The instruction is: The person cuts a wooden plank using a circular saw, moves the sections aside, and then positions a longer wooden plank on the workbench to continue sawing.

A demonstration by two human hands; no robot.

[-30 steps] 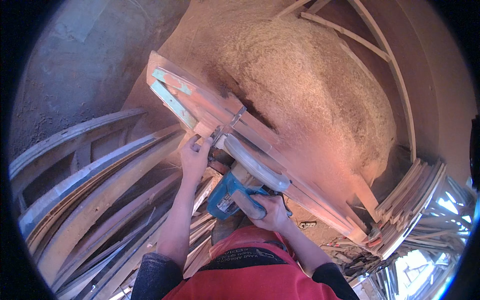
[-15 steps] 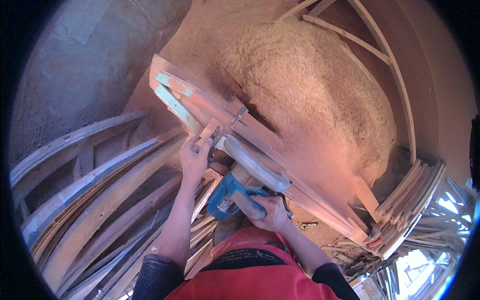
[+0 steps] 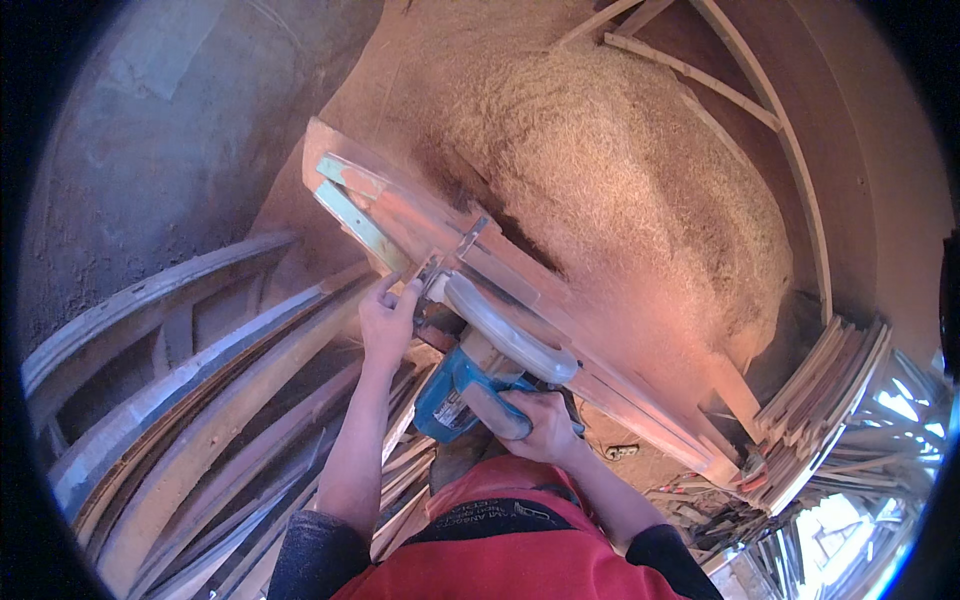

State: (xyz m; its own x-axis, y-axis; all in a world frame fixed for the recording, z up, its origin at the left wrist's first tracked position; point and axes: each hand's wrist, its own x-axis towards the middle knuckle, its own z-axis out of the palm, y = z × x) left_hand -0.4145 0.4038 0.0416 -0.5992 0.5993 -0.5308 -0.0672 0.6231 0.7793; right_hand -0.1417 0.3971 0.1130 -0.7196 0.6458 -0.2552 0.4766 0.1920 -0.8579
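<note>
My right hand (image 3: 545, 425) is wrapped around the rear handle of a blue circular saw (image 3: 450, 395) with a pale curved guard (image 3: 510, 335). The saw rests on a long, dust-covered wooden bench (image 3: 640, 420) that slants from upper left to lower right. Beside the saw's front end, my left hand (image 3: 388, 315) has its fingers curled close to a small metal fitting (image 3: 430, 272); what they pinch, if anything, is hidden. Beyond that hand lie a pale green strip of wood (image 3: 355, 225) and a shorter green-painted piece (image 3: 352, 178).
A large sawdust heap (image 3: 620, 170) rises behind the bench, with dust in the air. Curved planks (image 3: 190, 430) crowd the left side. Stacked wooden strips (image 3: 820, 390) stand at right, near a power socket (image 3: 622, 452) on the ground. A timber frame (image 3: 790, 150) leans at back right.
The small wood block by my left fingertips no longer shows there. The far-left bench end and green pieces sit slightly lower in view. My right hand keeps its grip on the saw.
</note>
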